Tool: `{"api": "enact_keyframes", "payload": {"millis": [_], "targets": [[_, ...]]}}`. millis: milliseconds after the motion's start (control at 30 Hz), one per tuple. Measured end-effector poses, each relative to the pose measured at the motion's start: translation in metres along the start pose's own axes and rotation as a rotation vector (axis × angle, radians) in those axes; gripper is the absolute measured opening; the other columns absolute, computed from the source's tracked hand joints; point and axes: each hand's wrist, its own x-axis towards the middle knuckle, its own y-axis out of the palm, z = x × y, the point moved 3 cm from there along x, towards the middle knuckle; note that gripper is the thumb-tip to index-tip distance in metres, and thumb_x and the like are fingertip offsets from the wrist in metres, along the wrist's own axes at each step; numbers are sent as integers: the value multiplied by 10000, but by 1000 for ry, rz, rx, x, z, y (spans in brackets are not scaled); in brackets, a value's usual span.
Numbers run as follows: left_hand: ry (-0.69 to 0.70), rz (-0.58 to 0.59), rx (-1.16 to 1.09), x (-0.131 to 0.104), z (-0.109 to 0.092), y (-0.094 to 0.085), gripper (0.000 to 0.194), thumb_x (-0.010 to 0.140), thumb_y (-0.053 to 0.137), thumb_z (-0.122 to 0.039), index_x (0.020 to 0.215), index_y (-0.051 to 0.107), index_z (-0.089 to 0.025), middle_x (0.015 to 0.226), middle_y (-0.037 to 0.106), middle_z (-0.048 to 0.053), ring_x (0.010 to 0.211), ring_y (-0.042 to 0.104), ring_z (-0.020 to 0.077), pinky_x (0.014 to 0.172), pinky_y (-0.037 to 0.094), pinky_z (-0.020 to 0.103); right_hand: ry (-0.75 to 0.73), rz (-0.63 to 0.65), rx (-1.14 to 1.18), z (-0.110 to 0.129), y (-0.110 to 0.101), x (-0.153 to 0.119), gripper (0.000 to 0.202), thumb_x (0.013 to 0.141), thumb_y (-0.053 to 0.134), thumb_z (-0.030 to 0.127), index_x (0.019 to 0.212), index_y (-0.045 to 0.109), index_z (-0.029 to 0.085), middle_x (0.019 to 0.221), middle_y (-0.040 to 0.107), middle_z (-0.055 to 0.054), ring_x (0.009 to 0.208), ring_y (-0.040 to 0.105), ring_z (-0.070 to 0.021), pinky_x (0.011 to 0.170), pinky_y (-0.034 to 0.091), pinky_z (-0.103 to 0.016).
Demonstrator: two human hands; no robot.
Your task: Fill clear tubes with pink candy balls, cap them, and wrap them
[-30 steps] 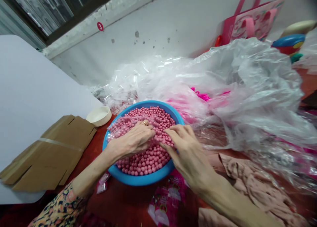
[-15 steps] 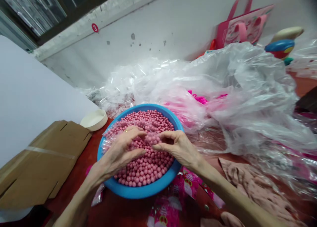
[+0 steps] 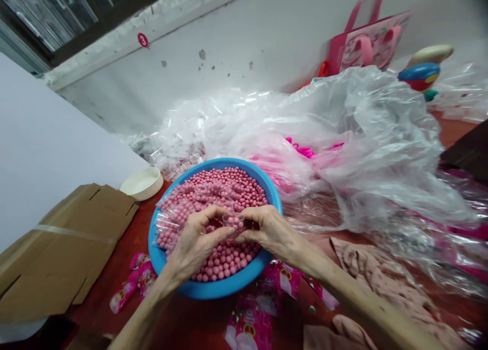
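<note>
A wide blue basin (image 3: 213,289) is full of round pink beads (image 3: 224,268). Over the beads, a small clear plastic cup (image 3: 233,222) with pink beads in it sits between my two hands. My left hand (image 3: 202,233) is closed, thumb and forefinger at the cup's left side. From the right, my right hand (image 3: 269,228) pinches the same cup between thumb and fingers. More clear containers (image 3: 198,190) lie on the beads behind my hands, in the basin's left and upper part.
A flattened cardboard box (image 3: 61,248) and a white round dish (image 3: 143,183) stand left. Pink printed packets (image 3: 251,324) lie in front of the basin, others (image 3: 135,279) beside it. Crumpled clear plastic bags (image 3: 381,136) fill the right and back. A brownish-pink cloth (image 3: 381,279) lies right.
My hands have come together around the clear cup, its round rim now showing, and the left hand has moved right. Pink packets left of the basin have come into sight.
</note>
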Motion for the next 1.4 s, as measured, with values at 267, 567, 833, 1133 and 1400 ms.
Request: {"api": "enact_keyframes", "payload": {"millis": [267, 567, 833, 1133, 1400], "targets": [[-121, -166, -160, -11, 9, -16, 187, 665, 714, -192, 824, 623, -154, 623, 578, -72, 560, 511, 53, 541, 441, 143, -118, 47, -229, -18, 9, -17, 213, 862, 338, 100, 811, 530, 180, 862, 530, -70, 837, 452, -192, 863, 395, -387], [-143, -262, -235, -26, 19, -11, 173, 673, 731, -168, 829, 660, -191, 729, 650, -60, 685, 629, 80, 650, 522, 151, 33, -64, -127, -10, -3, 13, 155, 810, 579, 230, 675, 607, 161, 616, 535, 18, 604, 460, -125, 607, 353, -261], [-53, -535, -294, -40, 21, -9, 197, 662, 756, -168, 835, 668, -200, 744, 704, -55, 686, 666, 81, 652, 534, 121, 121, -171, 109, 12, -7, 18, 226, 789, 613, 347, 764, 691, 136, 637, 593, 11, 607, 514, -123, 588, 395, -255], [-87, -310, -150, -40, 25, -2, 158, 755, 649, -177, 912, 656, -199, 783, 689, -30, 727, 644, 132, 683, 523, 216, -260, -340, -67, 46, 9, 19, 82, 822, 614, 175, 840, 694, 180, 736, 656, -2, 695, 578, -125, 651, 459, -276], [-74, -247, -151, -37, 28, 1, 156, 774, 626, -177, 921, 656, -220, 778, 670, -45, 754, 619, 126, 694, 493, 207, -278, -290, -108, 39, 14, 19, 90, 819, 620, 160, 864, 697, 172, 770, 679, -14, 738, 594, -140, 708, 473, -300]]}}
